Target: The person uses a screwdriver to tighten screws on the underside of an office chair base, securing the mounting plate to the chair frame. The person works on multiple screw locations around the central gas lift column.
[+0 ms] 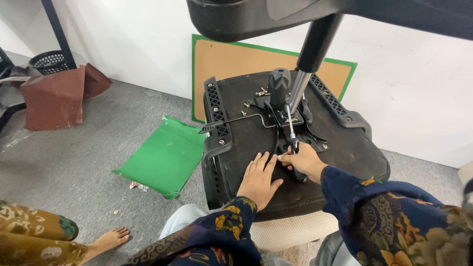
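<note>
We are looking down at an upturned office chair seat [340, 148], its black underside facing up and resting on a cream cushion edge near our lap. Our right hand [304, 160] is closing its fingers around the handle of a screwdriver [292, 133], whose thin metal shaft is pointing up and away toward the black metal mechanism plate [288, 118] bolted at the seat's centre. Our left hand [258, 180] is lying flat and open on the underside just beside the right hand, fingers spread, gripping nothing and touching the fabric.

A silver gas lift column [298, 91] is rising from the plate and joining the black chair base [256, 17] that is crossing the top of the view. A stubby black cylinder [279, 86] is standing just left of the column. A few loose brass screws [262, 92] are sitting on the underside behind it. A thin black lever rod [236, 120] is running from the plate to the seat's left edge, past a ribbed black armrest bracket [215, 106].

On the grey carpet left of the seat, a green sheet [165, 157] is lying bent. A cork board with a green frame [231, 61] is leaning on the white wall behind. Another person's bare foot [109, 241] is showing at the lower left.
</note>
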